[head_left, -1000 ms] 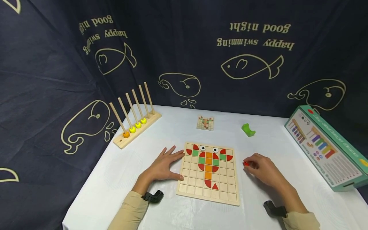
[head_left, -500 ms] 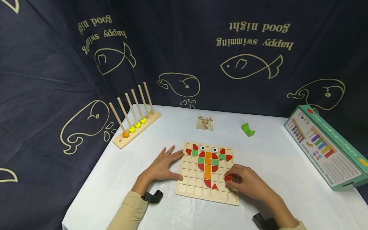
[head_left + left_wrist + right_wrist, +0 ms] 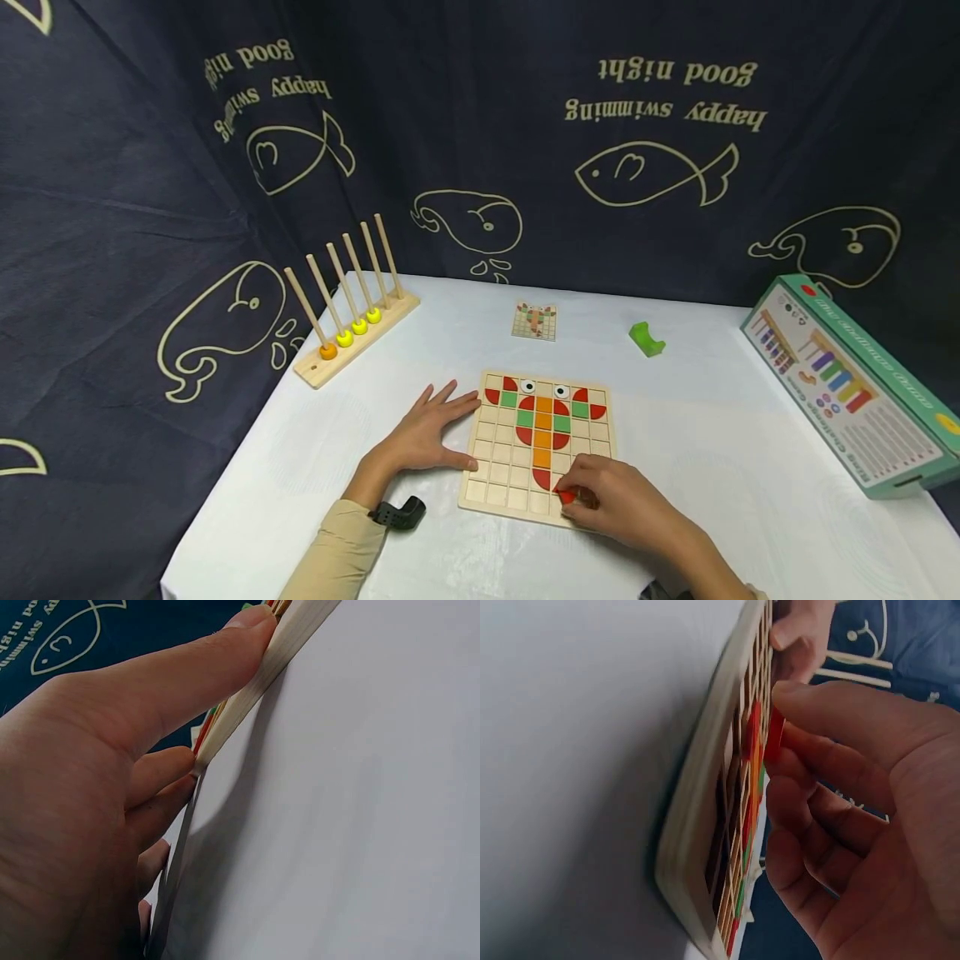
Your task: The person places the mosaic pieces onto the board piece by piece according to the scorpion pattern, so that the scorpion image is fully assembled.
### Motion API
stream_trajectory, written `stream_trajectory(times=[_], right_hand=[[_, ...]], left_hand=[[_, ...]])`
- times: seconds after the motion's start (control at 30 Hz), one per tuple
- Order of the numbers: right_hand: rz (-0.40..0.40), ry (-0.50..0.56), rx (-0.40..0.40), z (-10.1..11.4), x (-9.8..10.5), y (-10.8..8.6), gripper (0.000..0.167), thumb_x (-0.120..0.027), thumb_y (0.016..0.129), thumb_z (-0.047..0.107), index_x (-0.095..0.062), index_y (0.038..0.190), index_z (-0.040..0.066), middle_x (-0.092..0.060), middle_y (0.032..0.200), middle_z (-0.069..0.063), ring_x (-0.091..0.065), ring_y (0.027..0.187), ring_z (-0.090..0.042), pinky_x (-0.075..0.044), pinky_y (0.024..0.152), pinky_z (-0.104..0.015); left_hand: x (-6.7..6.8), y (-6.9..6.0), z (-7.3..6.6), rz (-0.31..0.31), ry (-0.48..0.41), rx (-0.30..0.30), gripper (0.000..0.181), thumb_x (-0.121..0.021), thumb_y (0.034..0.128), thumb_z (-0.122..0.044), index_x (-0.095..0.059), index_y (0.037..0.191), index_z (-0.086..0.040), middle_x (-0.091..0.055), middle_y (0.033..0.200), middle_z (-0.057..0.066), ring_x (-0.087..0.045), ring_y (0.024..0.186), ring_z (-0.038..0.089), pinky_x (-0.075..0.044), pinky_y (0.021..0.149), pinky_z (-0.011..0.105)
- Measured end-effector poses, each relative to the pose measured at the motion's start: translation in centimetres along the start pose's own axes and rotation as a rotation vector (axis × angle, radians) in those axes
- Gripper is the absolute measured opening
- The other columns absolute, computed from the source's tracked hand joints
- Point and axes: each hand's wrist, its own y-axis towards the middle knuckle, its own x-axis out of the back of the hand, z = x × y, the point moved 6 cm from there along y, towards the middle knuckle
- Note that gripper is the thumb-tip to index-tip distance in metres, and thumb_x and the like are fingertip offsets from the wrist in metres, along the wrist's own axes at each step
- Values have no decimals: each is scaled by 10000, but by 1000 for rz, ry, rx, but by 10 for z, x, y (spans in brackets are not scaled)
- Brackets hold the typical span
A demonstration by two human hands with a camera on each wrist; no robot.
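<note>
A square wooden grid board [image 3: 487, 475] lies on the table, bearing red, green and orange tiles [image 3: 542, 439] and two eye pieces [image 3: 562, 391]. My left hand [image 3: 423, 437] spreads its fingers along the board's left side. In the left wrist view its thumb [image 3: 217, 664] rests on the board's rim [image 3: 259, 686]. Over the lower right part of the board, my right hand [image 3: 622, 500] pinches a small red tile [image 3: 775, 739] between thumb and fingers. That hand hides the lower right cells, and the red triangle seen there earlier cannot be made out clearly.
Behind the board lies a small pattern card [image 3: 535, 321], with a green curved block [image 3: 647, 339] to its right. A peg stand [image 3: 360, 337] with orange and yellow beads stands at the left. At the right is a green toy box [image 3: 851, 383].
My right hand has carried the red tile leftward from the table beside the board to above its lower right cells. My left hand has stayed in place.
</note>
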Motion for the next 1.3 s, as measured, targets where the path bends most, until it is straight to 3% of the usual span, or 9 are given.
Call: stream_trajectory(times=[0.27, 0.57, 0.9, 1.3], right_hand=[[-45, -64, 51, 9, -6, -2, 156, -805, 759, 258, -740, 894, 215, -531, 838, 187, -474, 708, 22, -440, 626, -186], [-37, -42, -17, 2, -3, -5, 89, -767, 789, 189, -735, 848, 248, -559, 852, 214, -498, 707, 20, -464, 633, -200], [-91, -100, 18, 4, -7, -2, 146, -791, 760, 224, -657, 781, 278, -498, 765, 219, -440, 672, 36, -426, 591, -171], [-102, -126, 19, 7, -8, 1, 106, -798, 756, 254, -698, 790, 259, -525, 789, 204, -458, 675, 27, -451, 600, -189]], left_hand=[[1, 0, -2, -2, -10, -5, 1015, -670, 669, -755, -410, 1479, -202, -329, 1529, -69, -119, 1447, 271, -28, 1150, 505], [0, -1, -1, -2, -11, -5, 1015, -660, 668, -765, -416, 1477, -202, -334, 1527, -66, -126, 1446, 274, -38, 1149, 517], [0, -1, -1, -7, 7, -7, 1019, -659, 669, -764, -409, 1481, -200, -331, 1528, -75, -128, 1445, 273, -39, 1151, 502], [1, 0, -1, -3, 5, -3, 1013, -671, 673, -749, -413, 1478, -190, -338, 1525, -60, -121, 1446, 264, -39, 1153, 500]])
